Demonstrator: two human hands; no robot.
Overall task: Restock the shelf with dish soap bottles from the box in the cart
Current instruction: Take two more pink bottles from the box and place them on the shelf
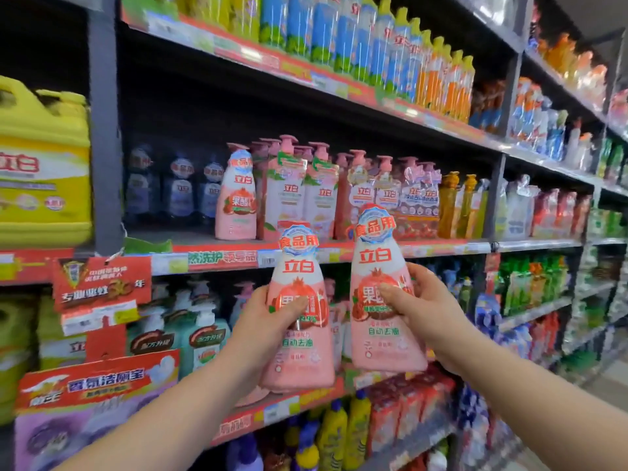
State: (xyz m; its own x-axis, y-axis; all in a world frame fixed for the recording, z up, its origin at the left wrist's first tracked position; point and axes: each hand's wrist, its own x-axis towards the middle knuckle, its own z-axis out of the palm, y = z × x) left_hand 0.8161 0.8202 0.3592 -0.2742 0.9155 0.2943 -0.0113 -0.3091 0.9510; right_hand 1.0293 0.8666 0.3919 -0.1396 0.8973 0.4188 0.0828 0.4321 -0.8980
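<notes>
Two pink soap bottles are held upright in front of the shelving, side by side and just apart. The left bottle [300, 362] is gripped round its middle by the left hand [268, 321], with the thumb laid across the label. The right bottle [377, 341], held a little higher, is gripped the same way by the right hand [421, 311]. Both are raised before the red front edge of the middle shelf [441, 248] and are not rested on it. A matching bottle [236, 205] is stood on that shelf, with pump bottles [289, 192] just beside it on the right and blue bottles [180, 188] set back in shadow on the left. Amber bottles [448, 205] are ranged further right. A yellow jug [40, 164] is seen in the left bay, and a red sign [102, 283] is hung below it.
</notes>
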